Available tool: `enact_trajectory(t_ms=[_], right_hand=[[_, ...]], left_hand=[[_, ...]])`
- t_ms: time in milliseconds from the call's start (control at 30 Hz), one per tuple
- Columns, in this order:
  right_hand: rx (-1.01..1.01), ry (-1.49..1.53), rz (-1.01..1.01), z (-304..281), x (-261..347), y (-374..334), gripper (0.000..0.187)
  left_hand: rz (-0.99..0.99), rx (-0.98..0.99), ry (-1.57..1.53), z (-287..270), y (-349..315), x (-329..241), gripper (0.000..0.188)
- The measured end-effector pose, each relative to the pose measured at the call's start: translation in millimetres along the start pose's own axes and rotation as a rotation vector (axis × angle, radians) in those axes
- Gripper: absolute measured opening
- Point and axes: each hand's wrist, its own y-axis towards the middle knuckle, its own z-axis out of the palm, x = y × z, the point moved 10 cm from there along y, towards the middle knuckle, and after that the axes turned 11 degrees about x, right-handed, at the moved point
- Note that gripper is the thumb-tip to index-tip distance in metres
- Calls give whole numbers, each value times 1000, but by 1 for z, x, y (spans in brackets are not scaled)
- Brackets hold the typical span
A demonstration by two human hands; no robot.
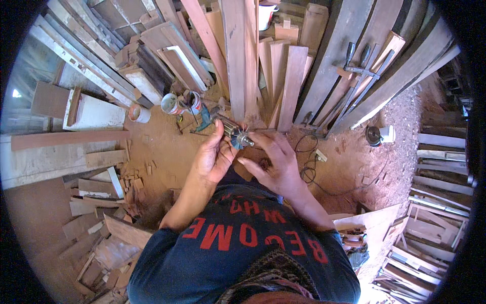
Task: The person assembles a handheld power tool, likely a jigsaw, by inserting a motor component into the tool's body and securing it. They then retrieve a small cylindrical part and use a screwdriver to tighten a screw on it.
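In front of my chest is a motor armature (237, 136), with a ring of fan blades and a metal shaft end pointing right. My left hand (214, 157) is closed round its left part, thumb along the top. My right hand (278, 161) is beside the shaft end, thumb and fingers apart, with a gap below the shaft. The index fingertip comes close to the fan and bearing; whether it touches them I cannot tell. Beyond my left hand, a green power tool (204, 119) lies on the floor.
Paint buckets (171, 104) stand at the far left, with stacked boards around them. Tall planks (291, 86) lean ahead, and bar clamps (360, 73) rest against timber at the right. A black cable (316, 177) loops over the dusty floor. Wood offcuts (96, 190) pile up at the left.
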Motion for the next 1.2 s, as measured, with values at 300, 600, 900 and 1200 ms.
enact_trajectory(t_ms=[300,600,900,1200], right_hand=[[-12,-116,-36,61,25,119,46],[-83,-178,0,76,69,179,46],[-219,-336,-91,30,114,142,46],[-375,-310,25,-33,152,47,44]], left_hand=[[-156,75,-65,-18,36,-92,35],[-170,185,-96,6,44,-159,35],[-388,499,-208,67,44,-122,39],[-592,550,566,67,4,-78,54]])
